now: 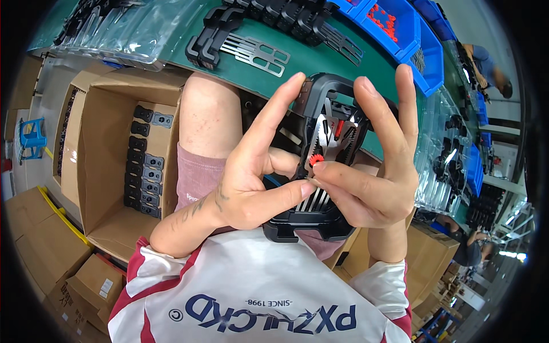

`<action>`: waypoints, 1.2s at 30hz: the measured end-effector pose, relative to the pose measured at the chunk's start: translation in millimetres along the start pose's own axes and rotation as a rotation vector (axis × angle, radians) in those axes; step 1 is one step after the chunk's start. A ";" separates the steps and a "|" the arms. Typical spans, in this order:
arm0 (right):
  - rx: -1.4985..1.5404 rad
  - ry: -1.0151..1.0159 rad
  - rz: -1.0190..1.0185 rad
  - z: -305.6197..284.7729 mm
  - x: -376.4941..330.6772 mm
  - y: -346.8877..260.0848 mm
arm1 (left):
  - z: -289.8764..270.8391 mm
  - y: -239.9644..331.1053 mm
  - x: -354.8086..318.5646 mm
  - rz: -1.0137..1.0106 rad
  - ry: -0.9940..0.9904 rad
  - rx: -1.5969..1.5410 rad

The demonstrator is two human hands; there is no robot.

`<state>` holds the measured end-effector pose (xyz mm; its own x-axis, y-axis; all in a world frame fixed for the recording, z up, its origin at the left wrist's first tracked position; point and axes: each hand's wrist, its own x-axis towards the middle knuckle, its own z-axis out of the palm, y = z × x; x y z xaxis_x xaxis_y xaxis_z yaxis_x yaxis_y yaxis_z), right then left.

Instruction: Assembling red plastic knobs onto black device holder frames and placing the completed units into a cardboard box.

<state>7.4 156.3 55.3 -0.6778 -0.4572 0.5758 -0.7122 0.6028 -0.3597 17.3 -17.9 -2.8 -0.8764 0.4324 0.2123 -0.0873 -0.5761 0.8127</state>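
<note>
In front of my chest a black plastic frame (333, 86) stands tilted, with slotted metal plates and toothed strips inside. My left hand (243, 180) grips the frame's left side, thumb across the lower inside and index finger stretched along the upper edge. A small red toothed gear (315, 159) sits inside the frame at the fingertips of my right hand (386, 186). Thumb and index finger of that hand close together at the gear, while its other fingers stretch upward. A second red part (339, 129) shows higher in the frame.
Black frames with metal plates (257, 54) lie on the green table (177, 43). Blue bins (426, 46) hold red and metal parts at the far right. A cardboard box (106, 160) with rows of black and grey parts stands left of my leg. Other people are off to the right.
</note>
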 end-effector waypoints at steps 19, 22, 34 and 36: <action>-0.226 -0.110 -0.039 -1.8 10.8 -4.3 | 1.6 -2.0 -0.5 -0.006 0.023 0.028; -0.193 -0.082 -0.014 -0.1 11.2 -4.6 | 2.0 -2.0 -0.1 -0.022 0.033 0.005; -0.225 -0.054 -0.089 4.1 8.7 0.2 | -4.5 -2.1 -2.0 -0.019 0.031 0.062; -0.237 -0.078 -0.063 2.7 10.1 -2.2 | -4.0 -4.1 -1.4 -0.003 0.032 0.069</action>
<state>1.6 148.6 60.0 -0.6520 -0.5424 0.5298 -0.6972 0.7035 -0.1377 16.9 -18.9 -8.5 -0.8910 0.4110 0.1927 -0.0587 -0.5252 0.8489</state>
